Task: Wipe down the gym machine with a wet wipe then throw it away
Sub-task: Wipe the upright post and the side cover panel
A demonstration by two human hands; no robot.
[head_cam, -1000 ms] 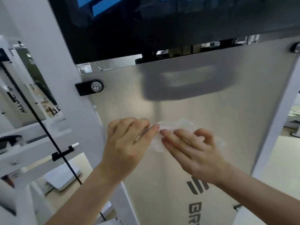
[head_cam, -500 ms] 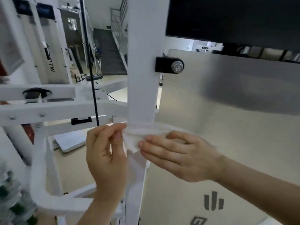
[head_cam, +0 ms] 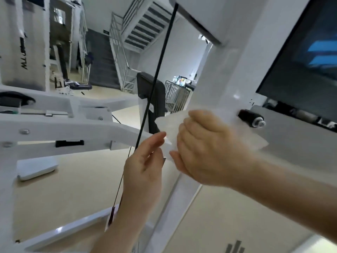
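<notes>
A thin white wet wipe [head_cam: 168, 126] is wrapped around the gym machine's white upright post [head_cam: 211, 84]. My right hand [head_cam: 206, 148] curls round the post with the wipe beneath its fingers, and a flap of wipe sticks out on its right side. My left hand [head_cam: 145, 157] pinches the wipe's left edge between thumb and fingertips, just left of the post. A black cable [head_cam: 155, 84] runs down right past my left hand.
A dark screen [head_cam: 300, 70] is mounted right of the post above a grey panel [head_cam: 291, 161] held by a black bolt [head_cam: 251, 120]. White machine arms [head_cam: 63, 128] extend to the left. A black padded seat, a metal cage and a staircase lie beyond.
The view swung left and up. Both hands carried the wipe from the grey panel to the white post and then higher along it, near the black bolt.
</notes>
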